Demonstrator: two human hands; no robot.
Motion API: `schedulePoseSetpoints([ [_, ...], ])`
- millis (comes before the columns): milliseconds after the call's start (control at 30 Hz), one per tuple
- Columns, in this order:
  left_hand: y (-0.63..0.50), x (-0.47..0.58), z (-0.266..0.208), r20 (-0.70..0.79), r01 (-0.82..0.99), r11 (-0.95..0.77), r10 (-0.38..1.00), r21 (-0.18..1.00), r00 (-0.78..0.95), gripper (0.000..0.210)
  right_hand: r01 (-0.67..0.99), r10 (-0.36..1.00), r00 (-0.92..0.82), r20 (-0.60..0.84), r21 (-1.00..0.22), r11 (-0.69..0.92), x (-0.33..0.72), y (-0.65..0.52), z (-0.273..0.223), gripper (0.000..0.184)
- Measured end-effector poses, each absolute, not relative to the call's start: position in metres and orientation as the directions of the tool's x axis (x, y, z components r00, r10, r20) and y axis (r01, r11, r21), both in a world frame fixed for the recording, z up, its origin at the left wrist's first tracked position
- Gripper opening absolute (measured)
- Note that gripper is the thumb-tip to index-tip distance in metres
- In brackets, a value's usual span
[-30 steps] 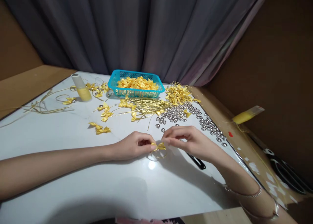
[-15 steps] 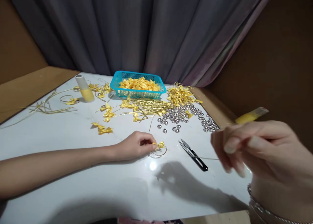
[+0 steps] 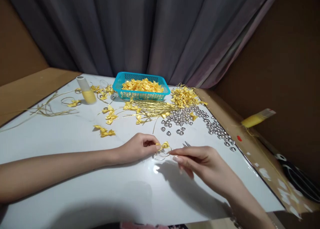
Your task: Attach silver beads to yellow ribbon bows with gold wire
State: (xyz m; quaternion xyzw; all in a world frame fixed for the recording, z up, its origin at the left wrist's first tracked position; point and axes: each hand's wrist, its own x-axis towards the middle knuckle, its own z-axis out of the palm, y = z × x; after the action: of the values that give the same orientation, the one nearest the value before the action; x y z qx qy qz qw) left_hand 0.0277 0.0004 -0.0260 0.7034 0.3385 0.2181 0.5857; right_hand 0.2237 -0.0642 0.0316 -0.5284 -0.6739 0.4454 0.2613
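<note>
My left hand (image 3: 142, 147) rests on the white table with thumb and forefinger pinched on a yellow ribbon bow (image 3: 165, 145). A thin gold cord loop (image 3: 160, 158) hangs from the bow toward me. Just right of the loop is my right hand (image 3: 200, 160), its thumb and index finger brought close together at the cord's edge. Whatever lies between those fingertips is too fine to make out. Behind the right hand, only the blade tips of the thread snips (image 3: 186, 144) show; the black handle is hidden.
A blue basket (image 3: 142, 95) of yellow bows stands at the back. Gold cords (image 3: 152, 109), silver heart-shaped beads (image 3: 181, 117) and a pile of corded bows (image 3: 185, 96) lie before it. A yellow thread spool (image 3: 88, 95) stands left; another spool (image 3: 257, 118) is at right.
My right hand has come down and left from near the camera to the cord loop, now covering most of the snips. My left hand has stayed in place on the bow.
</note>
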Motion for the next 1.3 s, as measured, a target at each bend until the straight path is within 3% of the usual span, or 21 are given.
schedulePoseSetpoints([
  [500, 0.000, 0.027, -0.022, -0.106, 0.156, -0.004, 0.716, 0.988, 0.690, 0.018, 0.551, 0.972, -0.186, -0.145, -0.834, -0.019, 0.211, -0.072, 0.000, 0.021],
  [1300, 0.001, 0.026, -0.021, -0.137, 0.104, 0.090, 0.710, 0.990, 0.691, 0.017, 0.575, 0.981, -0.174, -0.089, -0.818, 0.028, 0.211, -0.071, 0.002, 0.022],
])
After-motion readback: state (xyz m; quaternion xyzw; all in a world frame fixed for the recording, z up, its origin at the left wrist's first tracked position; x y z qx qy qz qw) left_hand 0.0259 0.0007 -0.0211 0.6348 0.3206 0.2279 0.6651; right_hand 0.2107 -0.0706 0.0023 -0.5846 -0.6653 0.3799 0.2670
